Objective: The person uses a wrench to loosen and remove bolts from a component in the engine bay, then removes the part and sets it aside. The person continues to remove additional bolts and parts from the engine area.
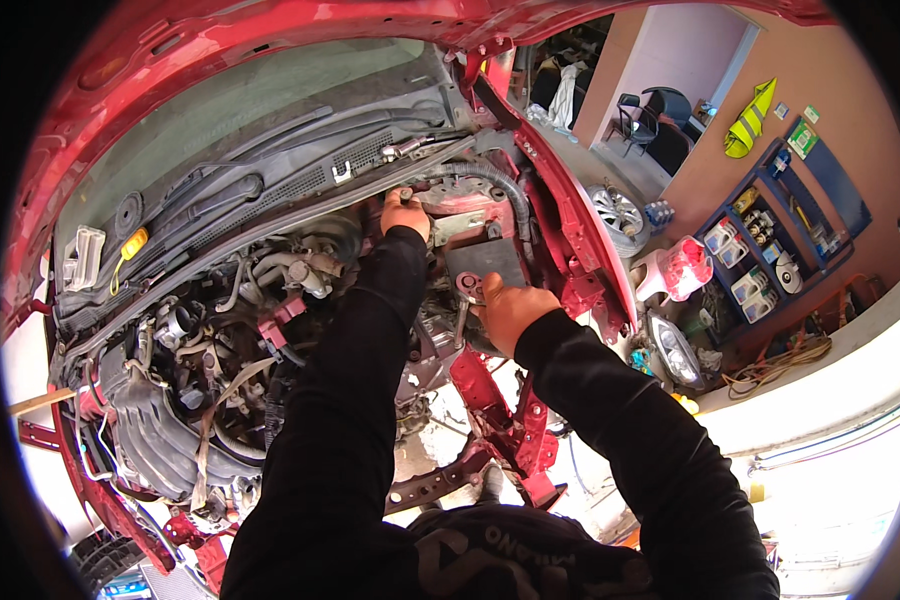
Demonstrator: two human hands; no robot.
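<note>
Gripping a metal ratchet (468, 287), the R hand (520, 312) is out over the R side of the engine bay, approx. level w/ the near edge of a flat dark box (490, 262). Its fingers are curled in, thumb up by the round ratchet head; the handle runs down from there, toward the person. L hand (406, 217) reaches farther in, to the back of the bay just below the cowl (300, 185), fingers bent & bunched by a small dark round part; most fingertips hidden, so can't tell how far open they are or if they've got hold of it. Corrugated hose (515, 195) curves down R of the L hand. Engine (145, 425) w/ its dark ribbed intake fills the L side, pipes & wiring around it. On the cowl: a metal tool (402, 150), a small white clip (343, 171), a yellow gadget (134, 242) w/ strap, & a clear plastic piece (84, 256) at far L. Red hood (210, 55) is up. Off to the R, on the floor: alloy wheel (615, 210) & headlight unit (675, 350), nr. a blue rack (820, 180) w/ bottles etc.
</note>
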